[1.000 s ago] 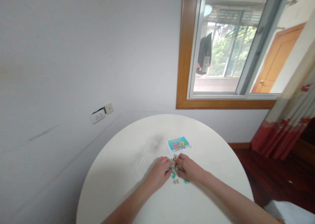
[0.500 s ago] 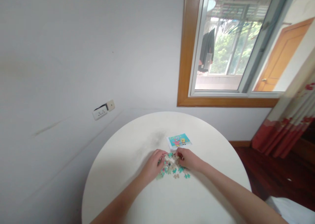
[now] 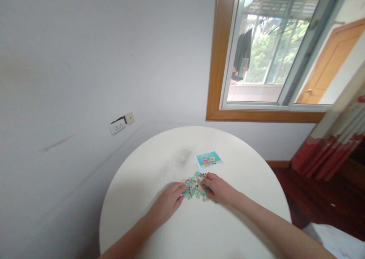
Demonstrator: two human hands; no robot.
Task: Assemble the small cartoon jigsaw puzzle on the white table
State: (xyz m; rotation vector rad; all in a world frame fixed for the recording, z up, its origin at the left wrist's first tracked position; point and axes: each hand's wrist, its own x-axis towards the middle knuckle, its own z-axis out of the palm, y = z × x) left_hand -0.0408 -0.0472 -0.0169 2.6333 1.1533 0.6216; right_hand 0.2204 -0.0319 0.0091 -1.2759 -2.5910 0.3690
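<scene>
A small heap of teal and beige jigsaw pieces [image 3: 195, 187] lies near the middle of a round white table [image 3: 142, 183]. My left hand [image 3: 168, 201] rests flat on the table at the heap's left edge, fingers stretched toward the pieces. My right hand [image 3: 218, 188] lies on the heap's right side, fingers curled down over some pieces; what is under them is hidden. Just beyond the heap sits a small picture card [image 3: 208, 159] with a cartoon print on a teal ground.
The table stands against a white wall with a socket [image 3: 118, 127] low on the left. A wood-framed window [image 3: 216, 61] is behind the table. A red and cream curtain [image 3: 336, 145] hangs at right over dark wooden floor [image 3: 313, 202].
The pieces, first bunched between both hands, have been spread into a wider heap. My left hand has drawn back to the left and toward me; the right stays on the pieces.
</scene>
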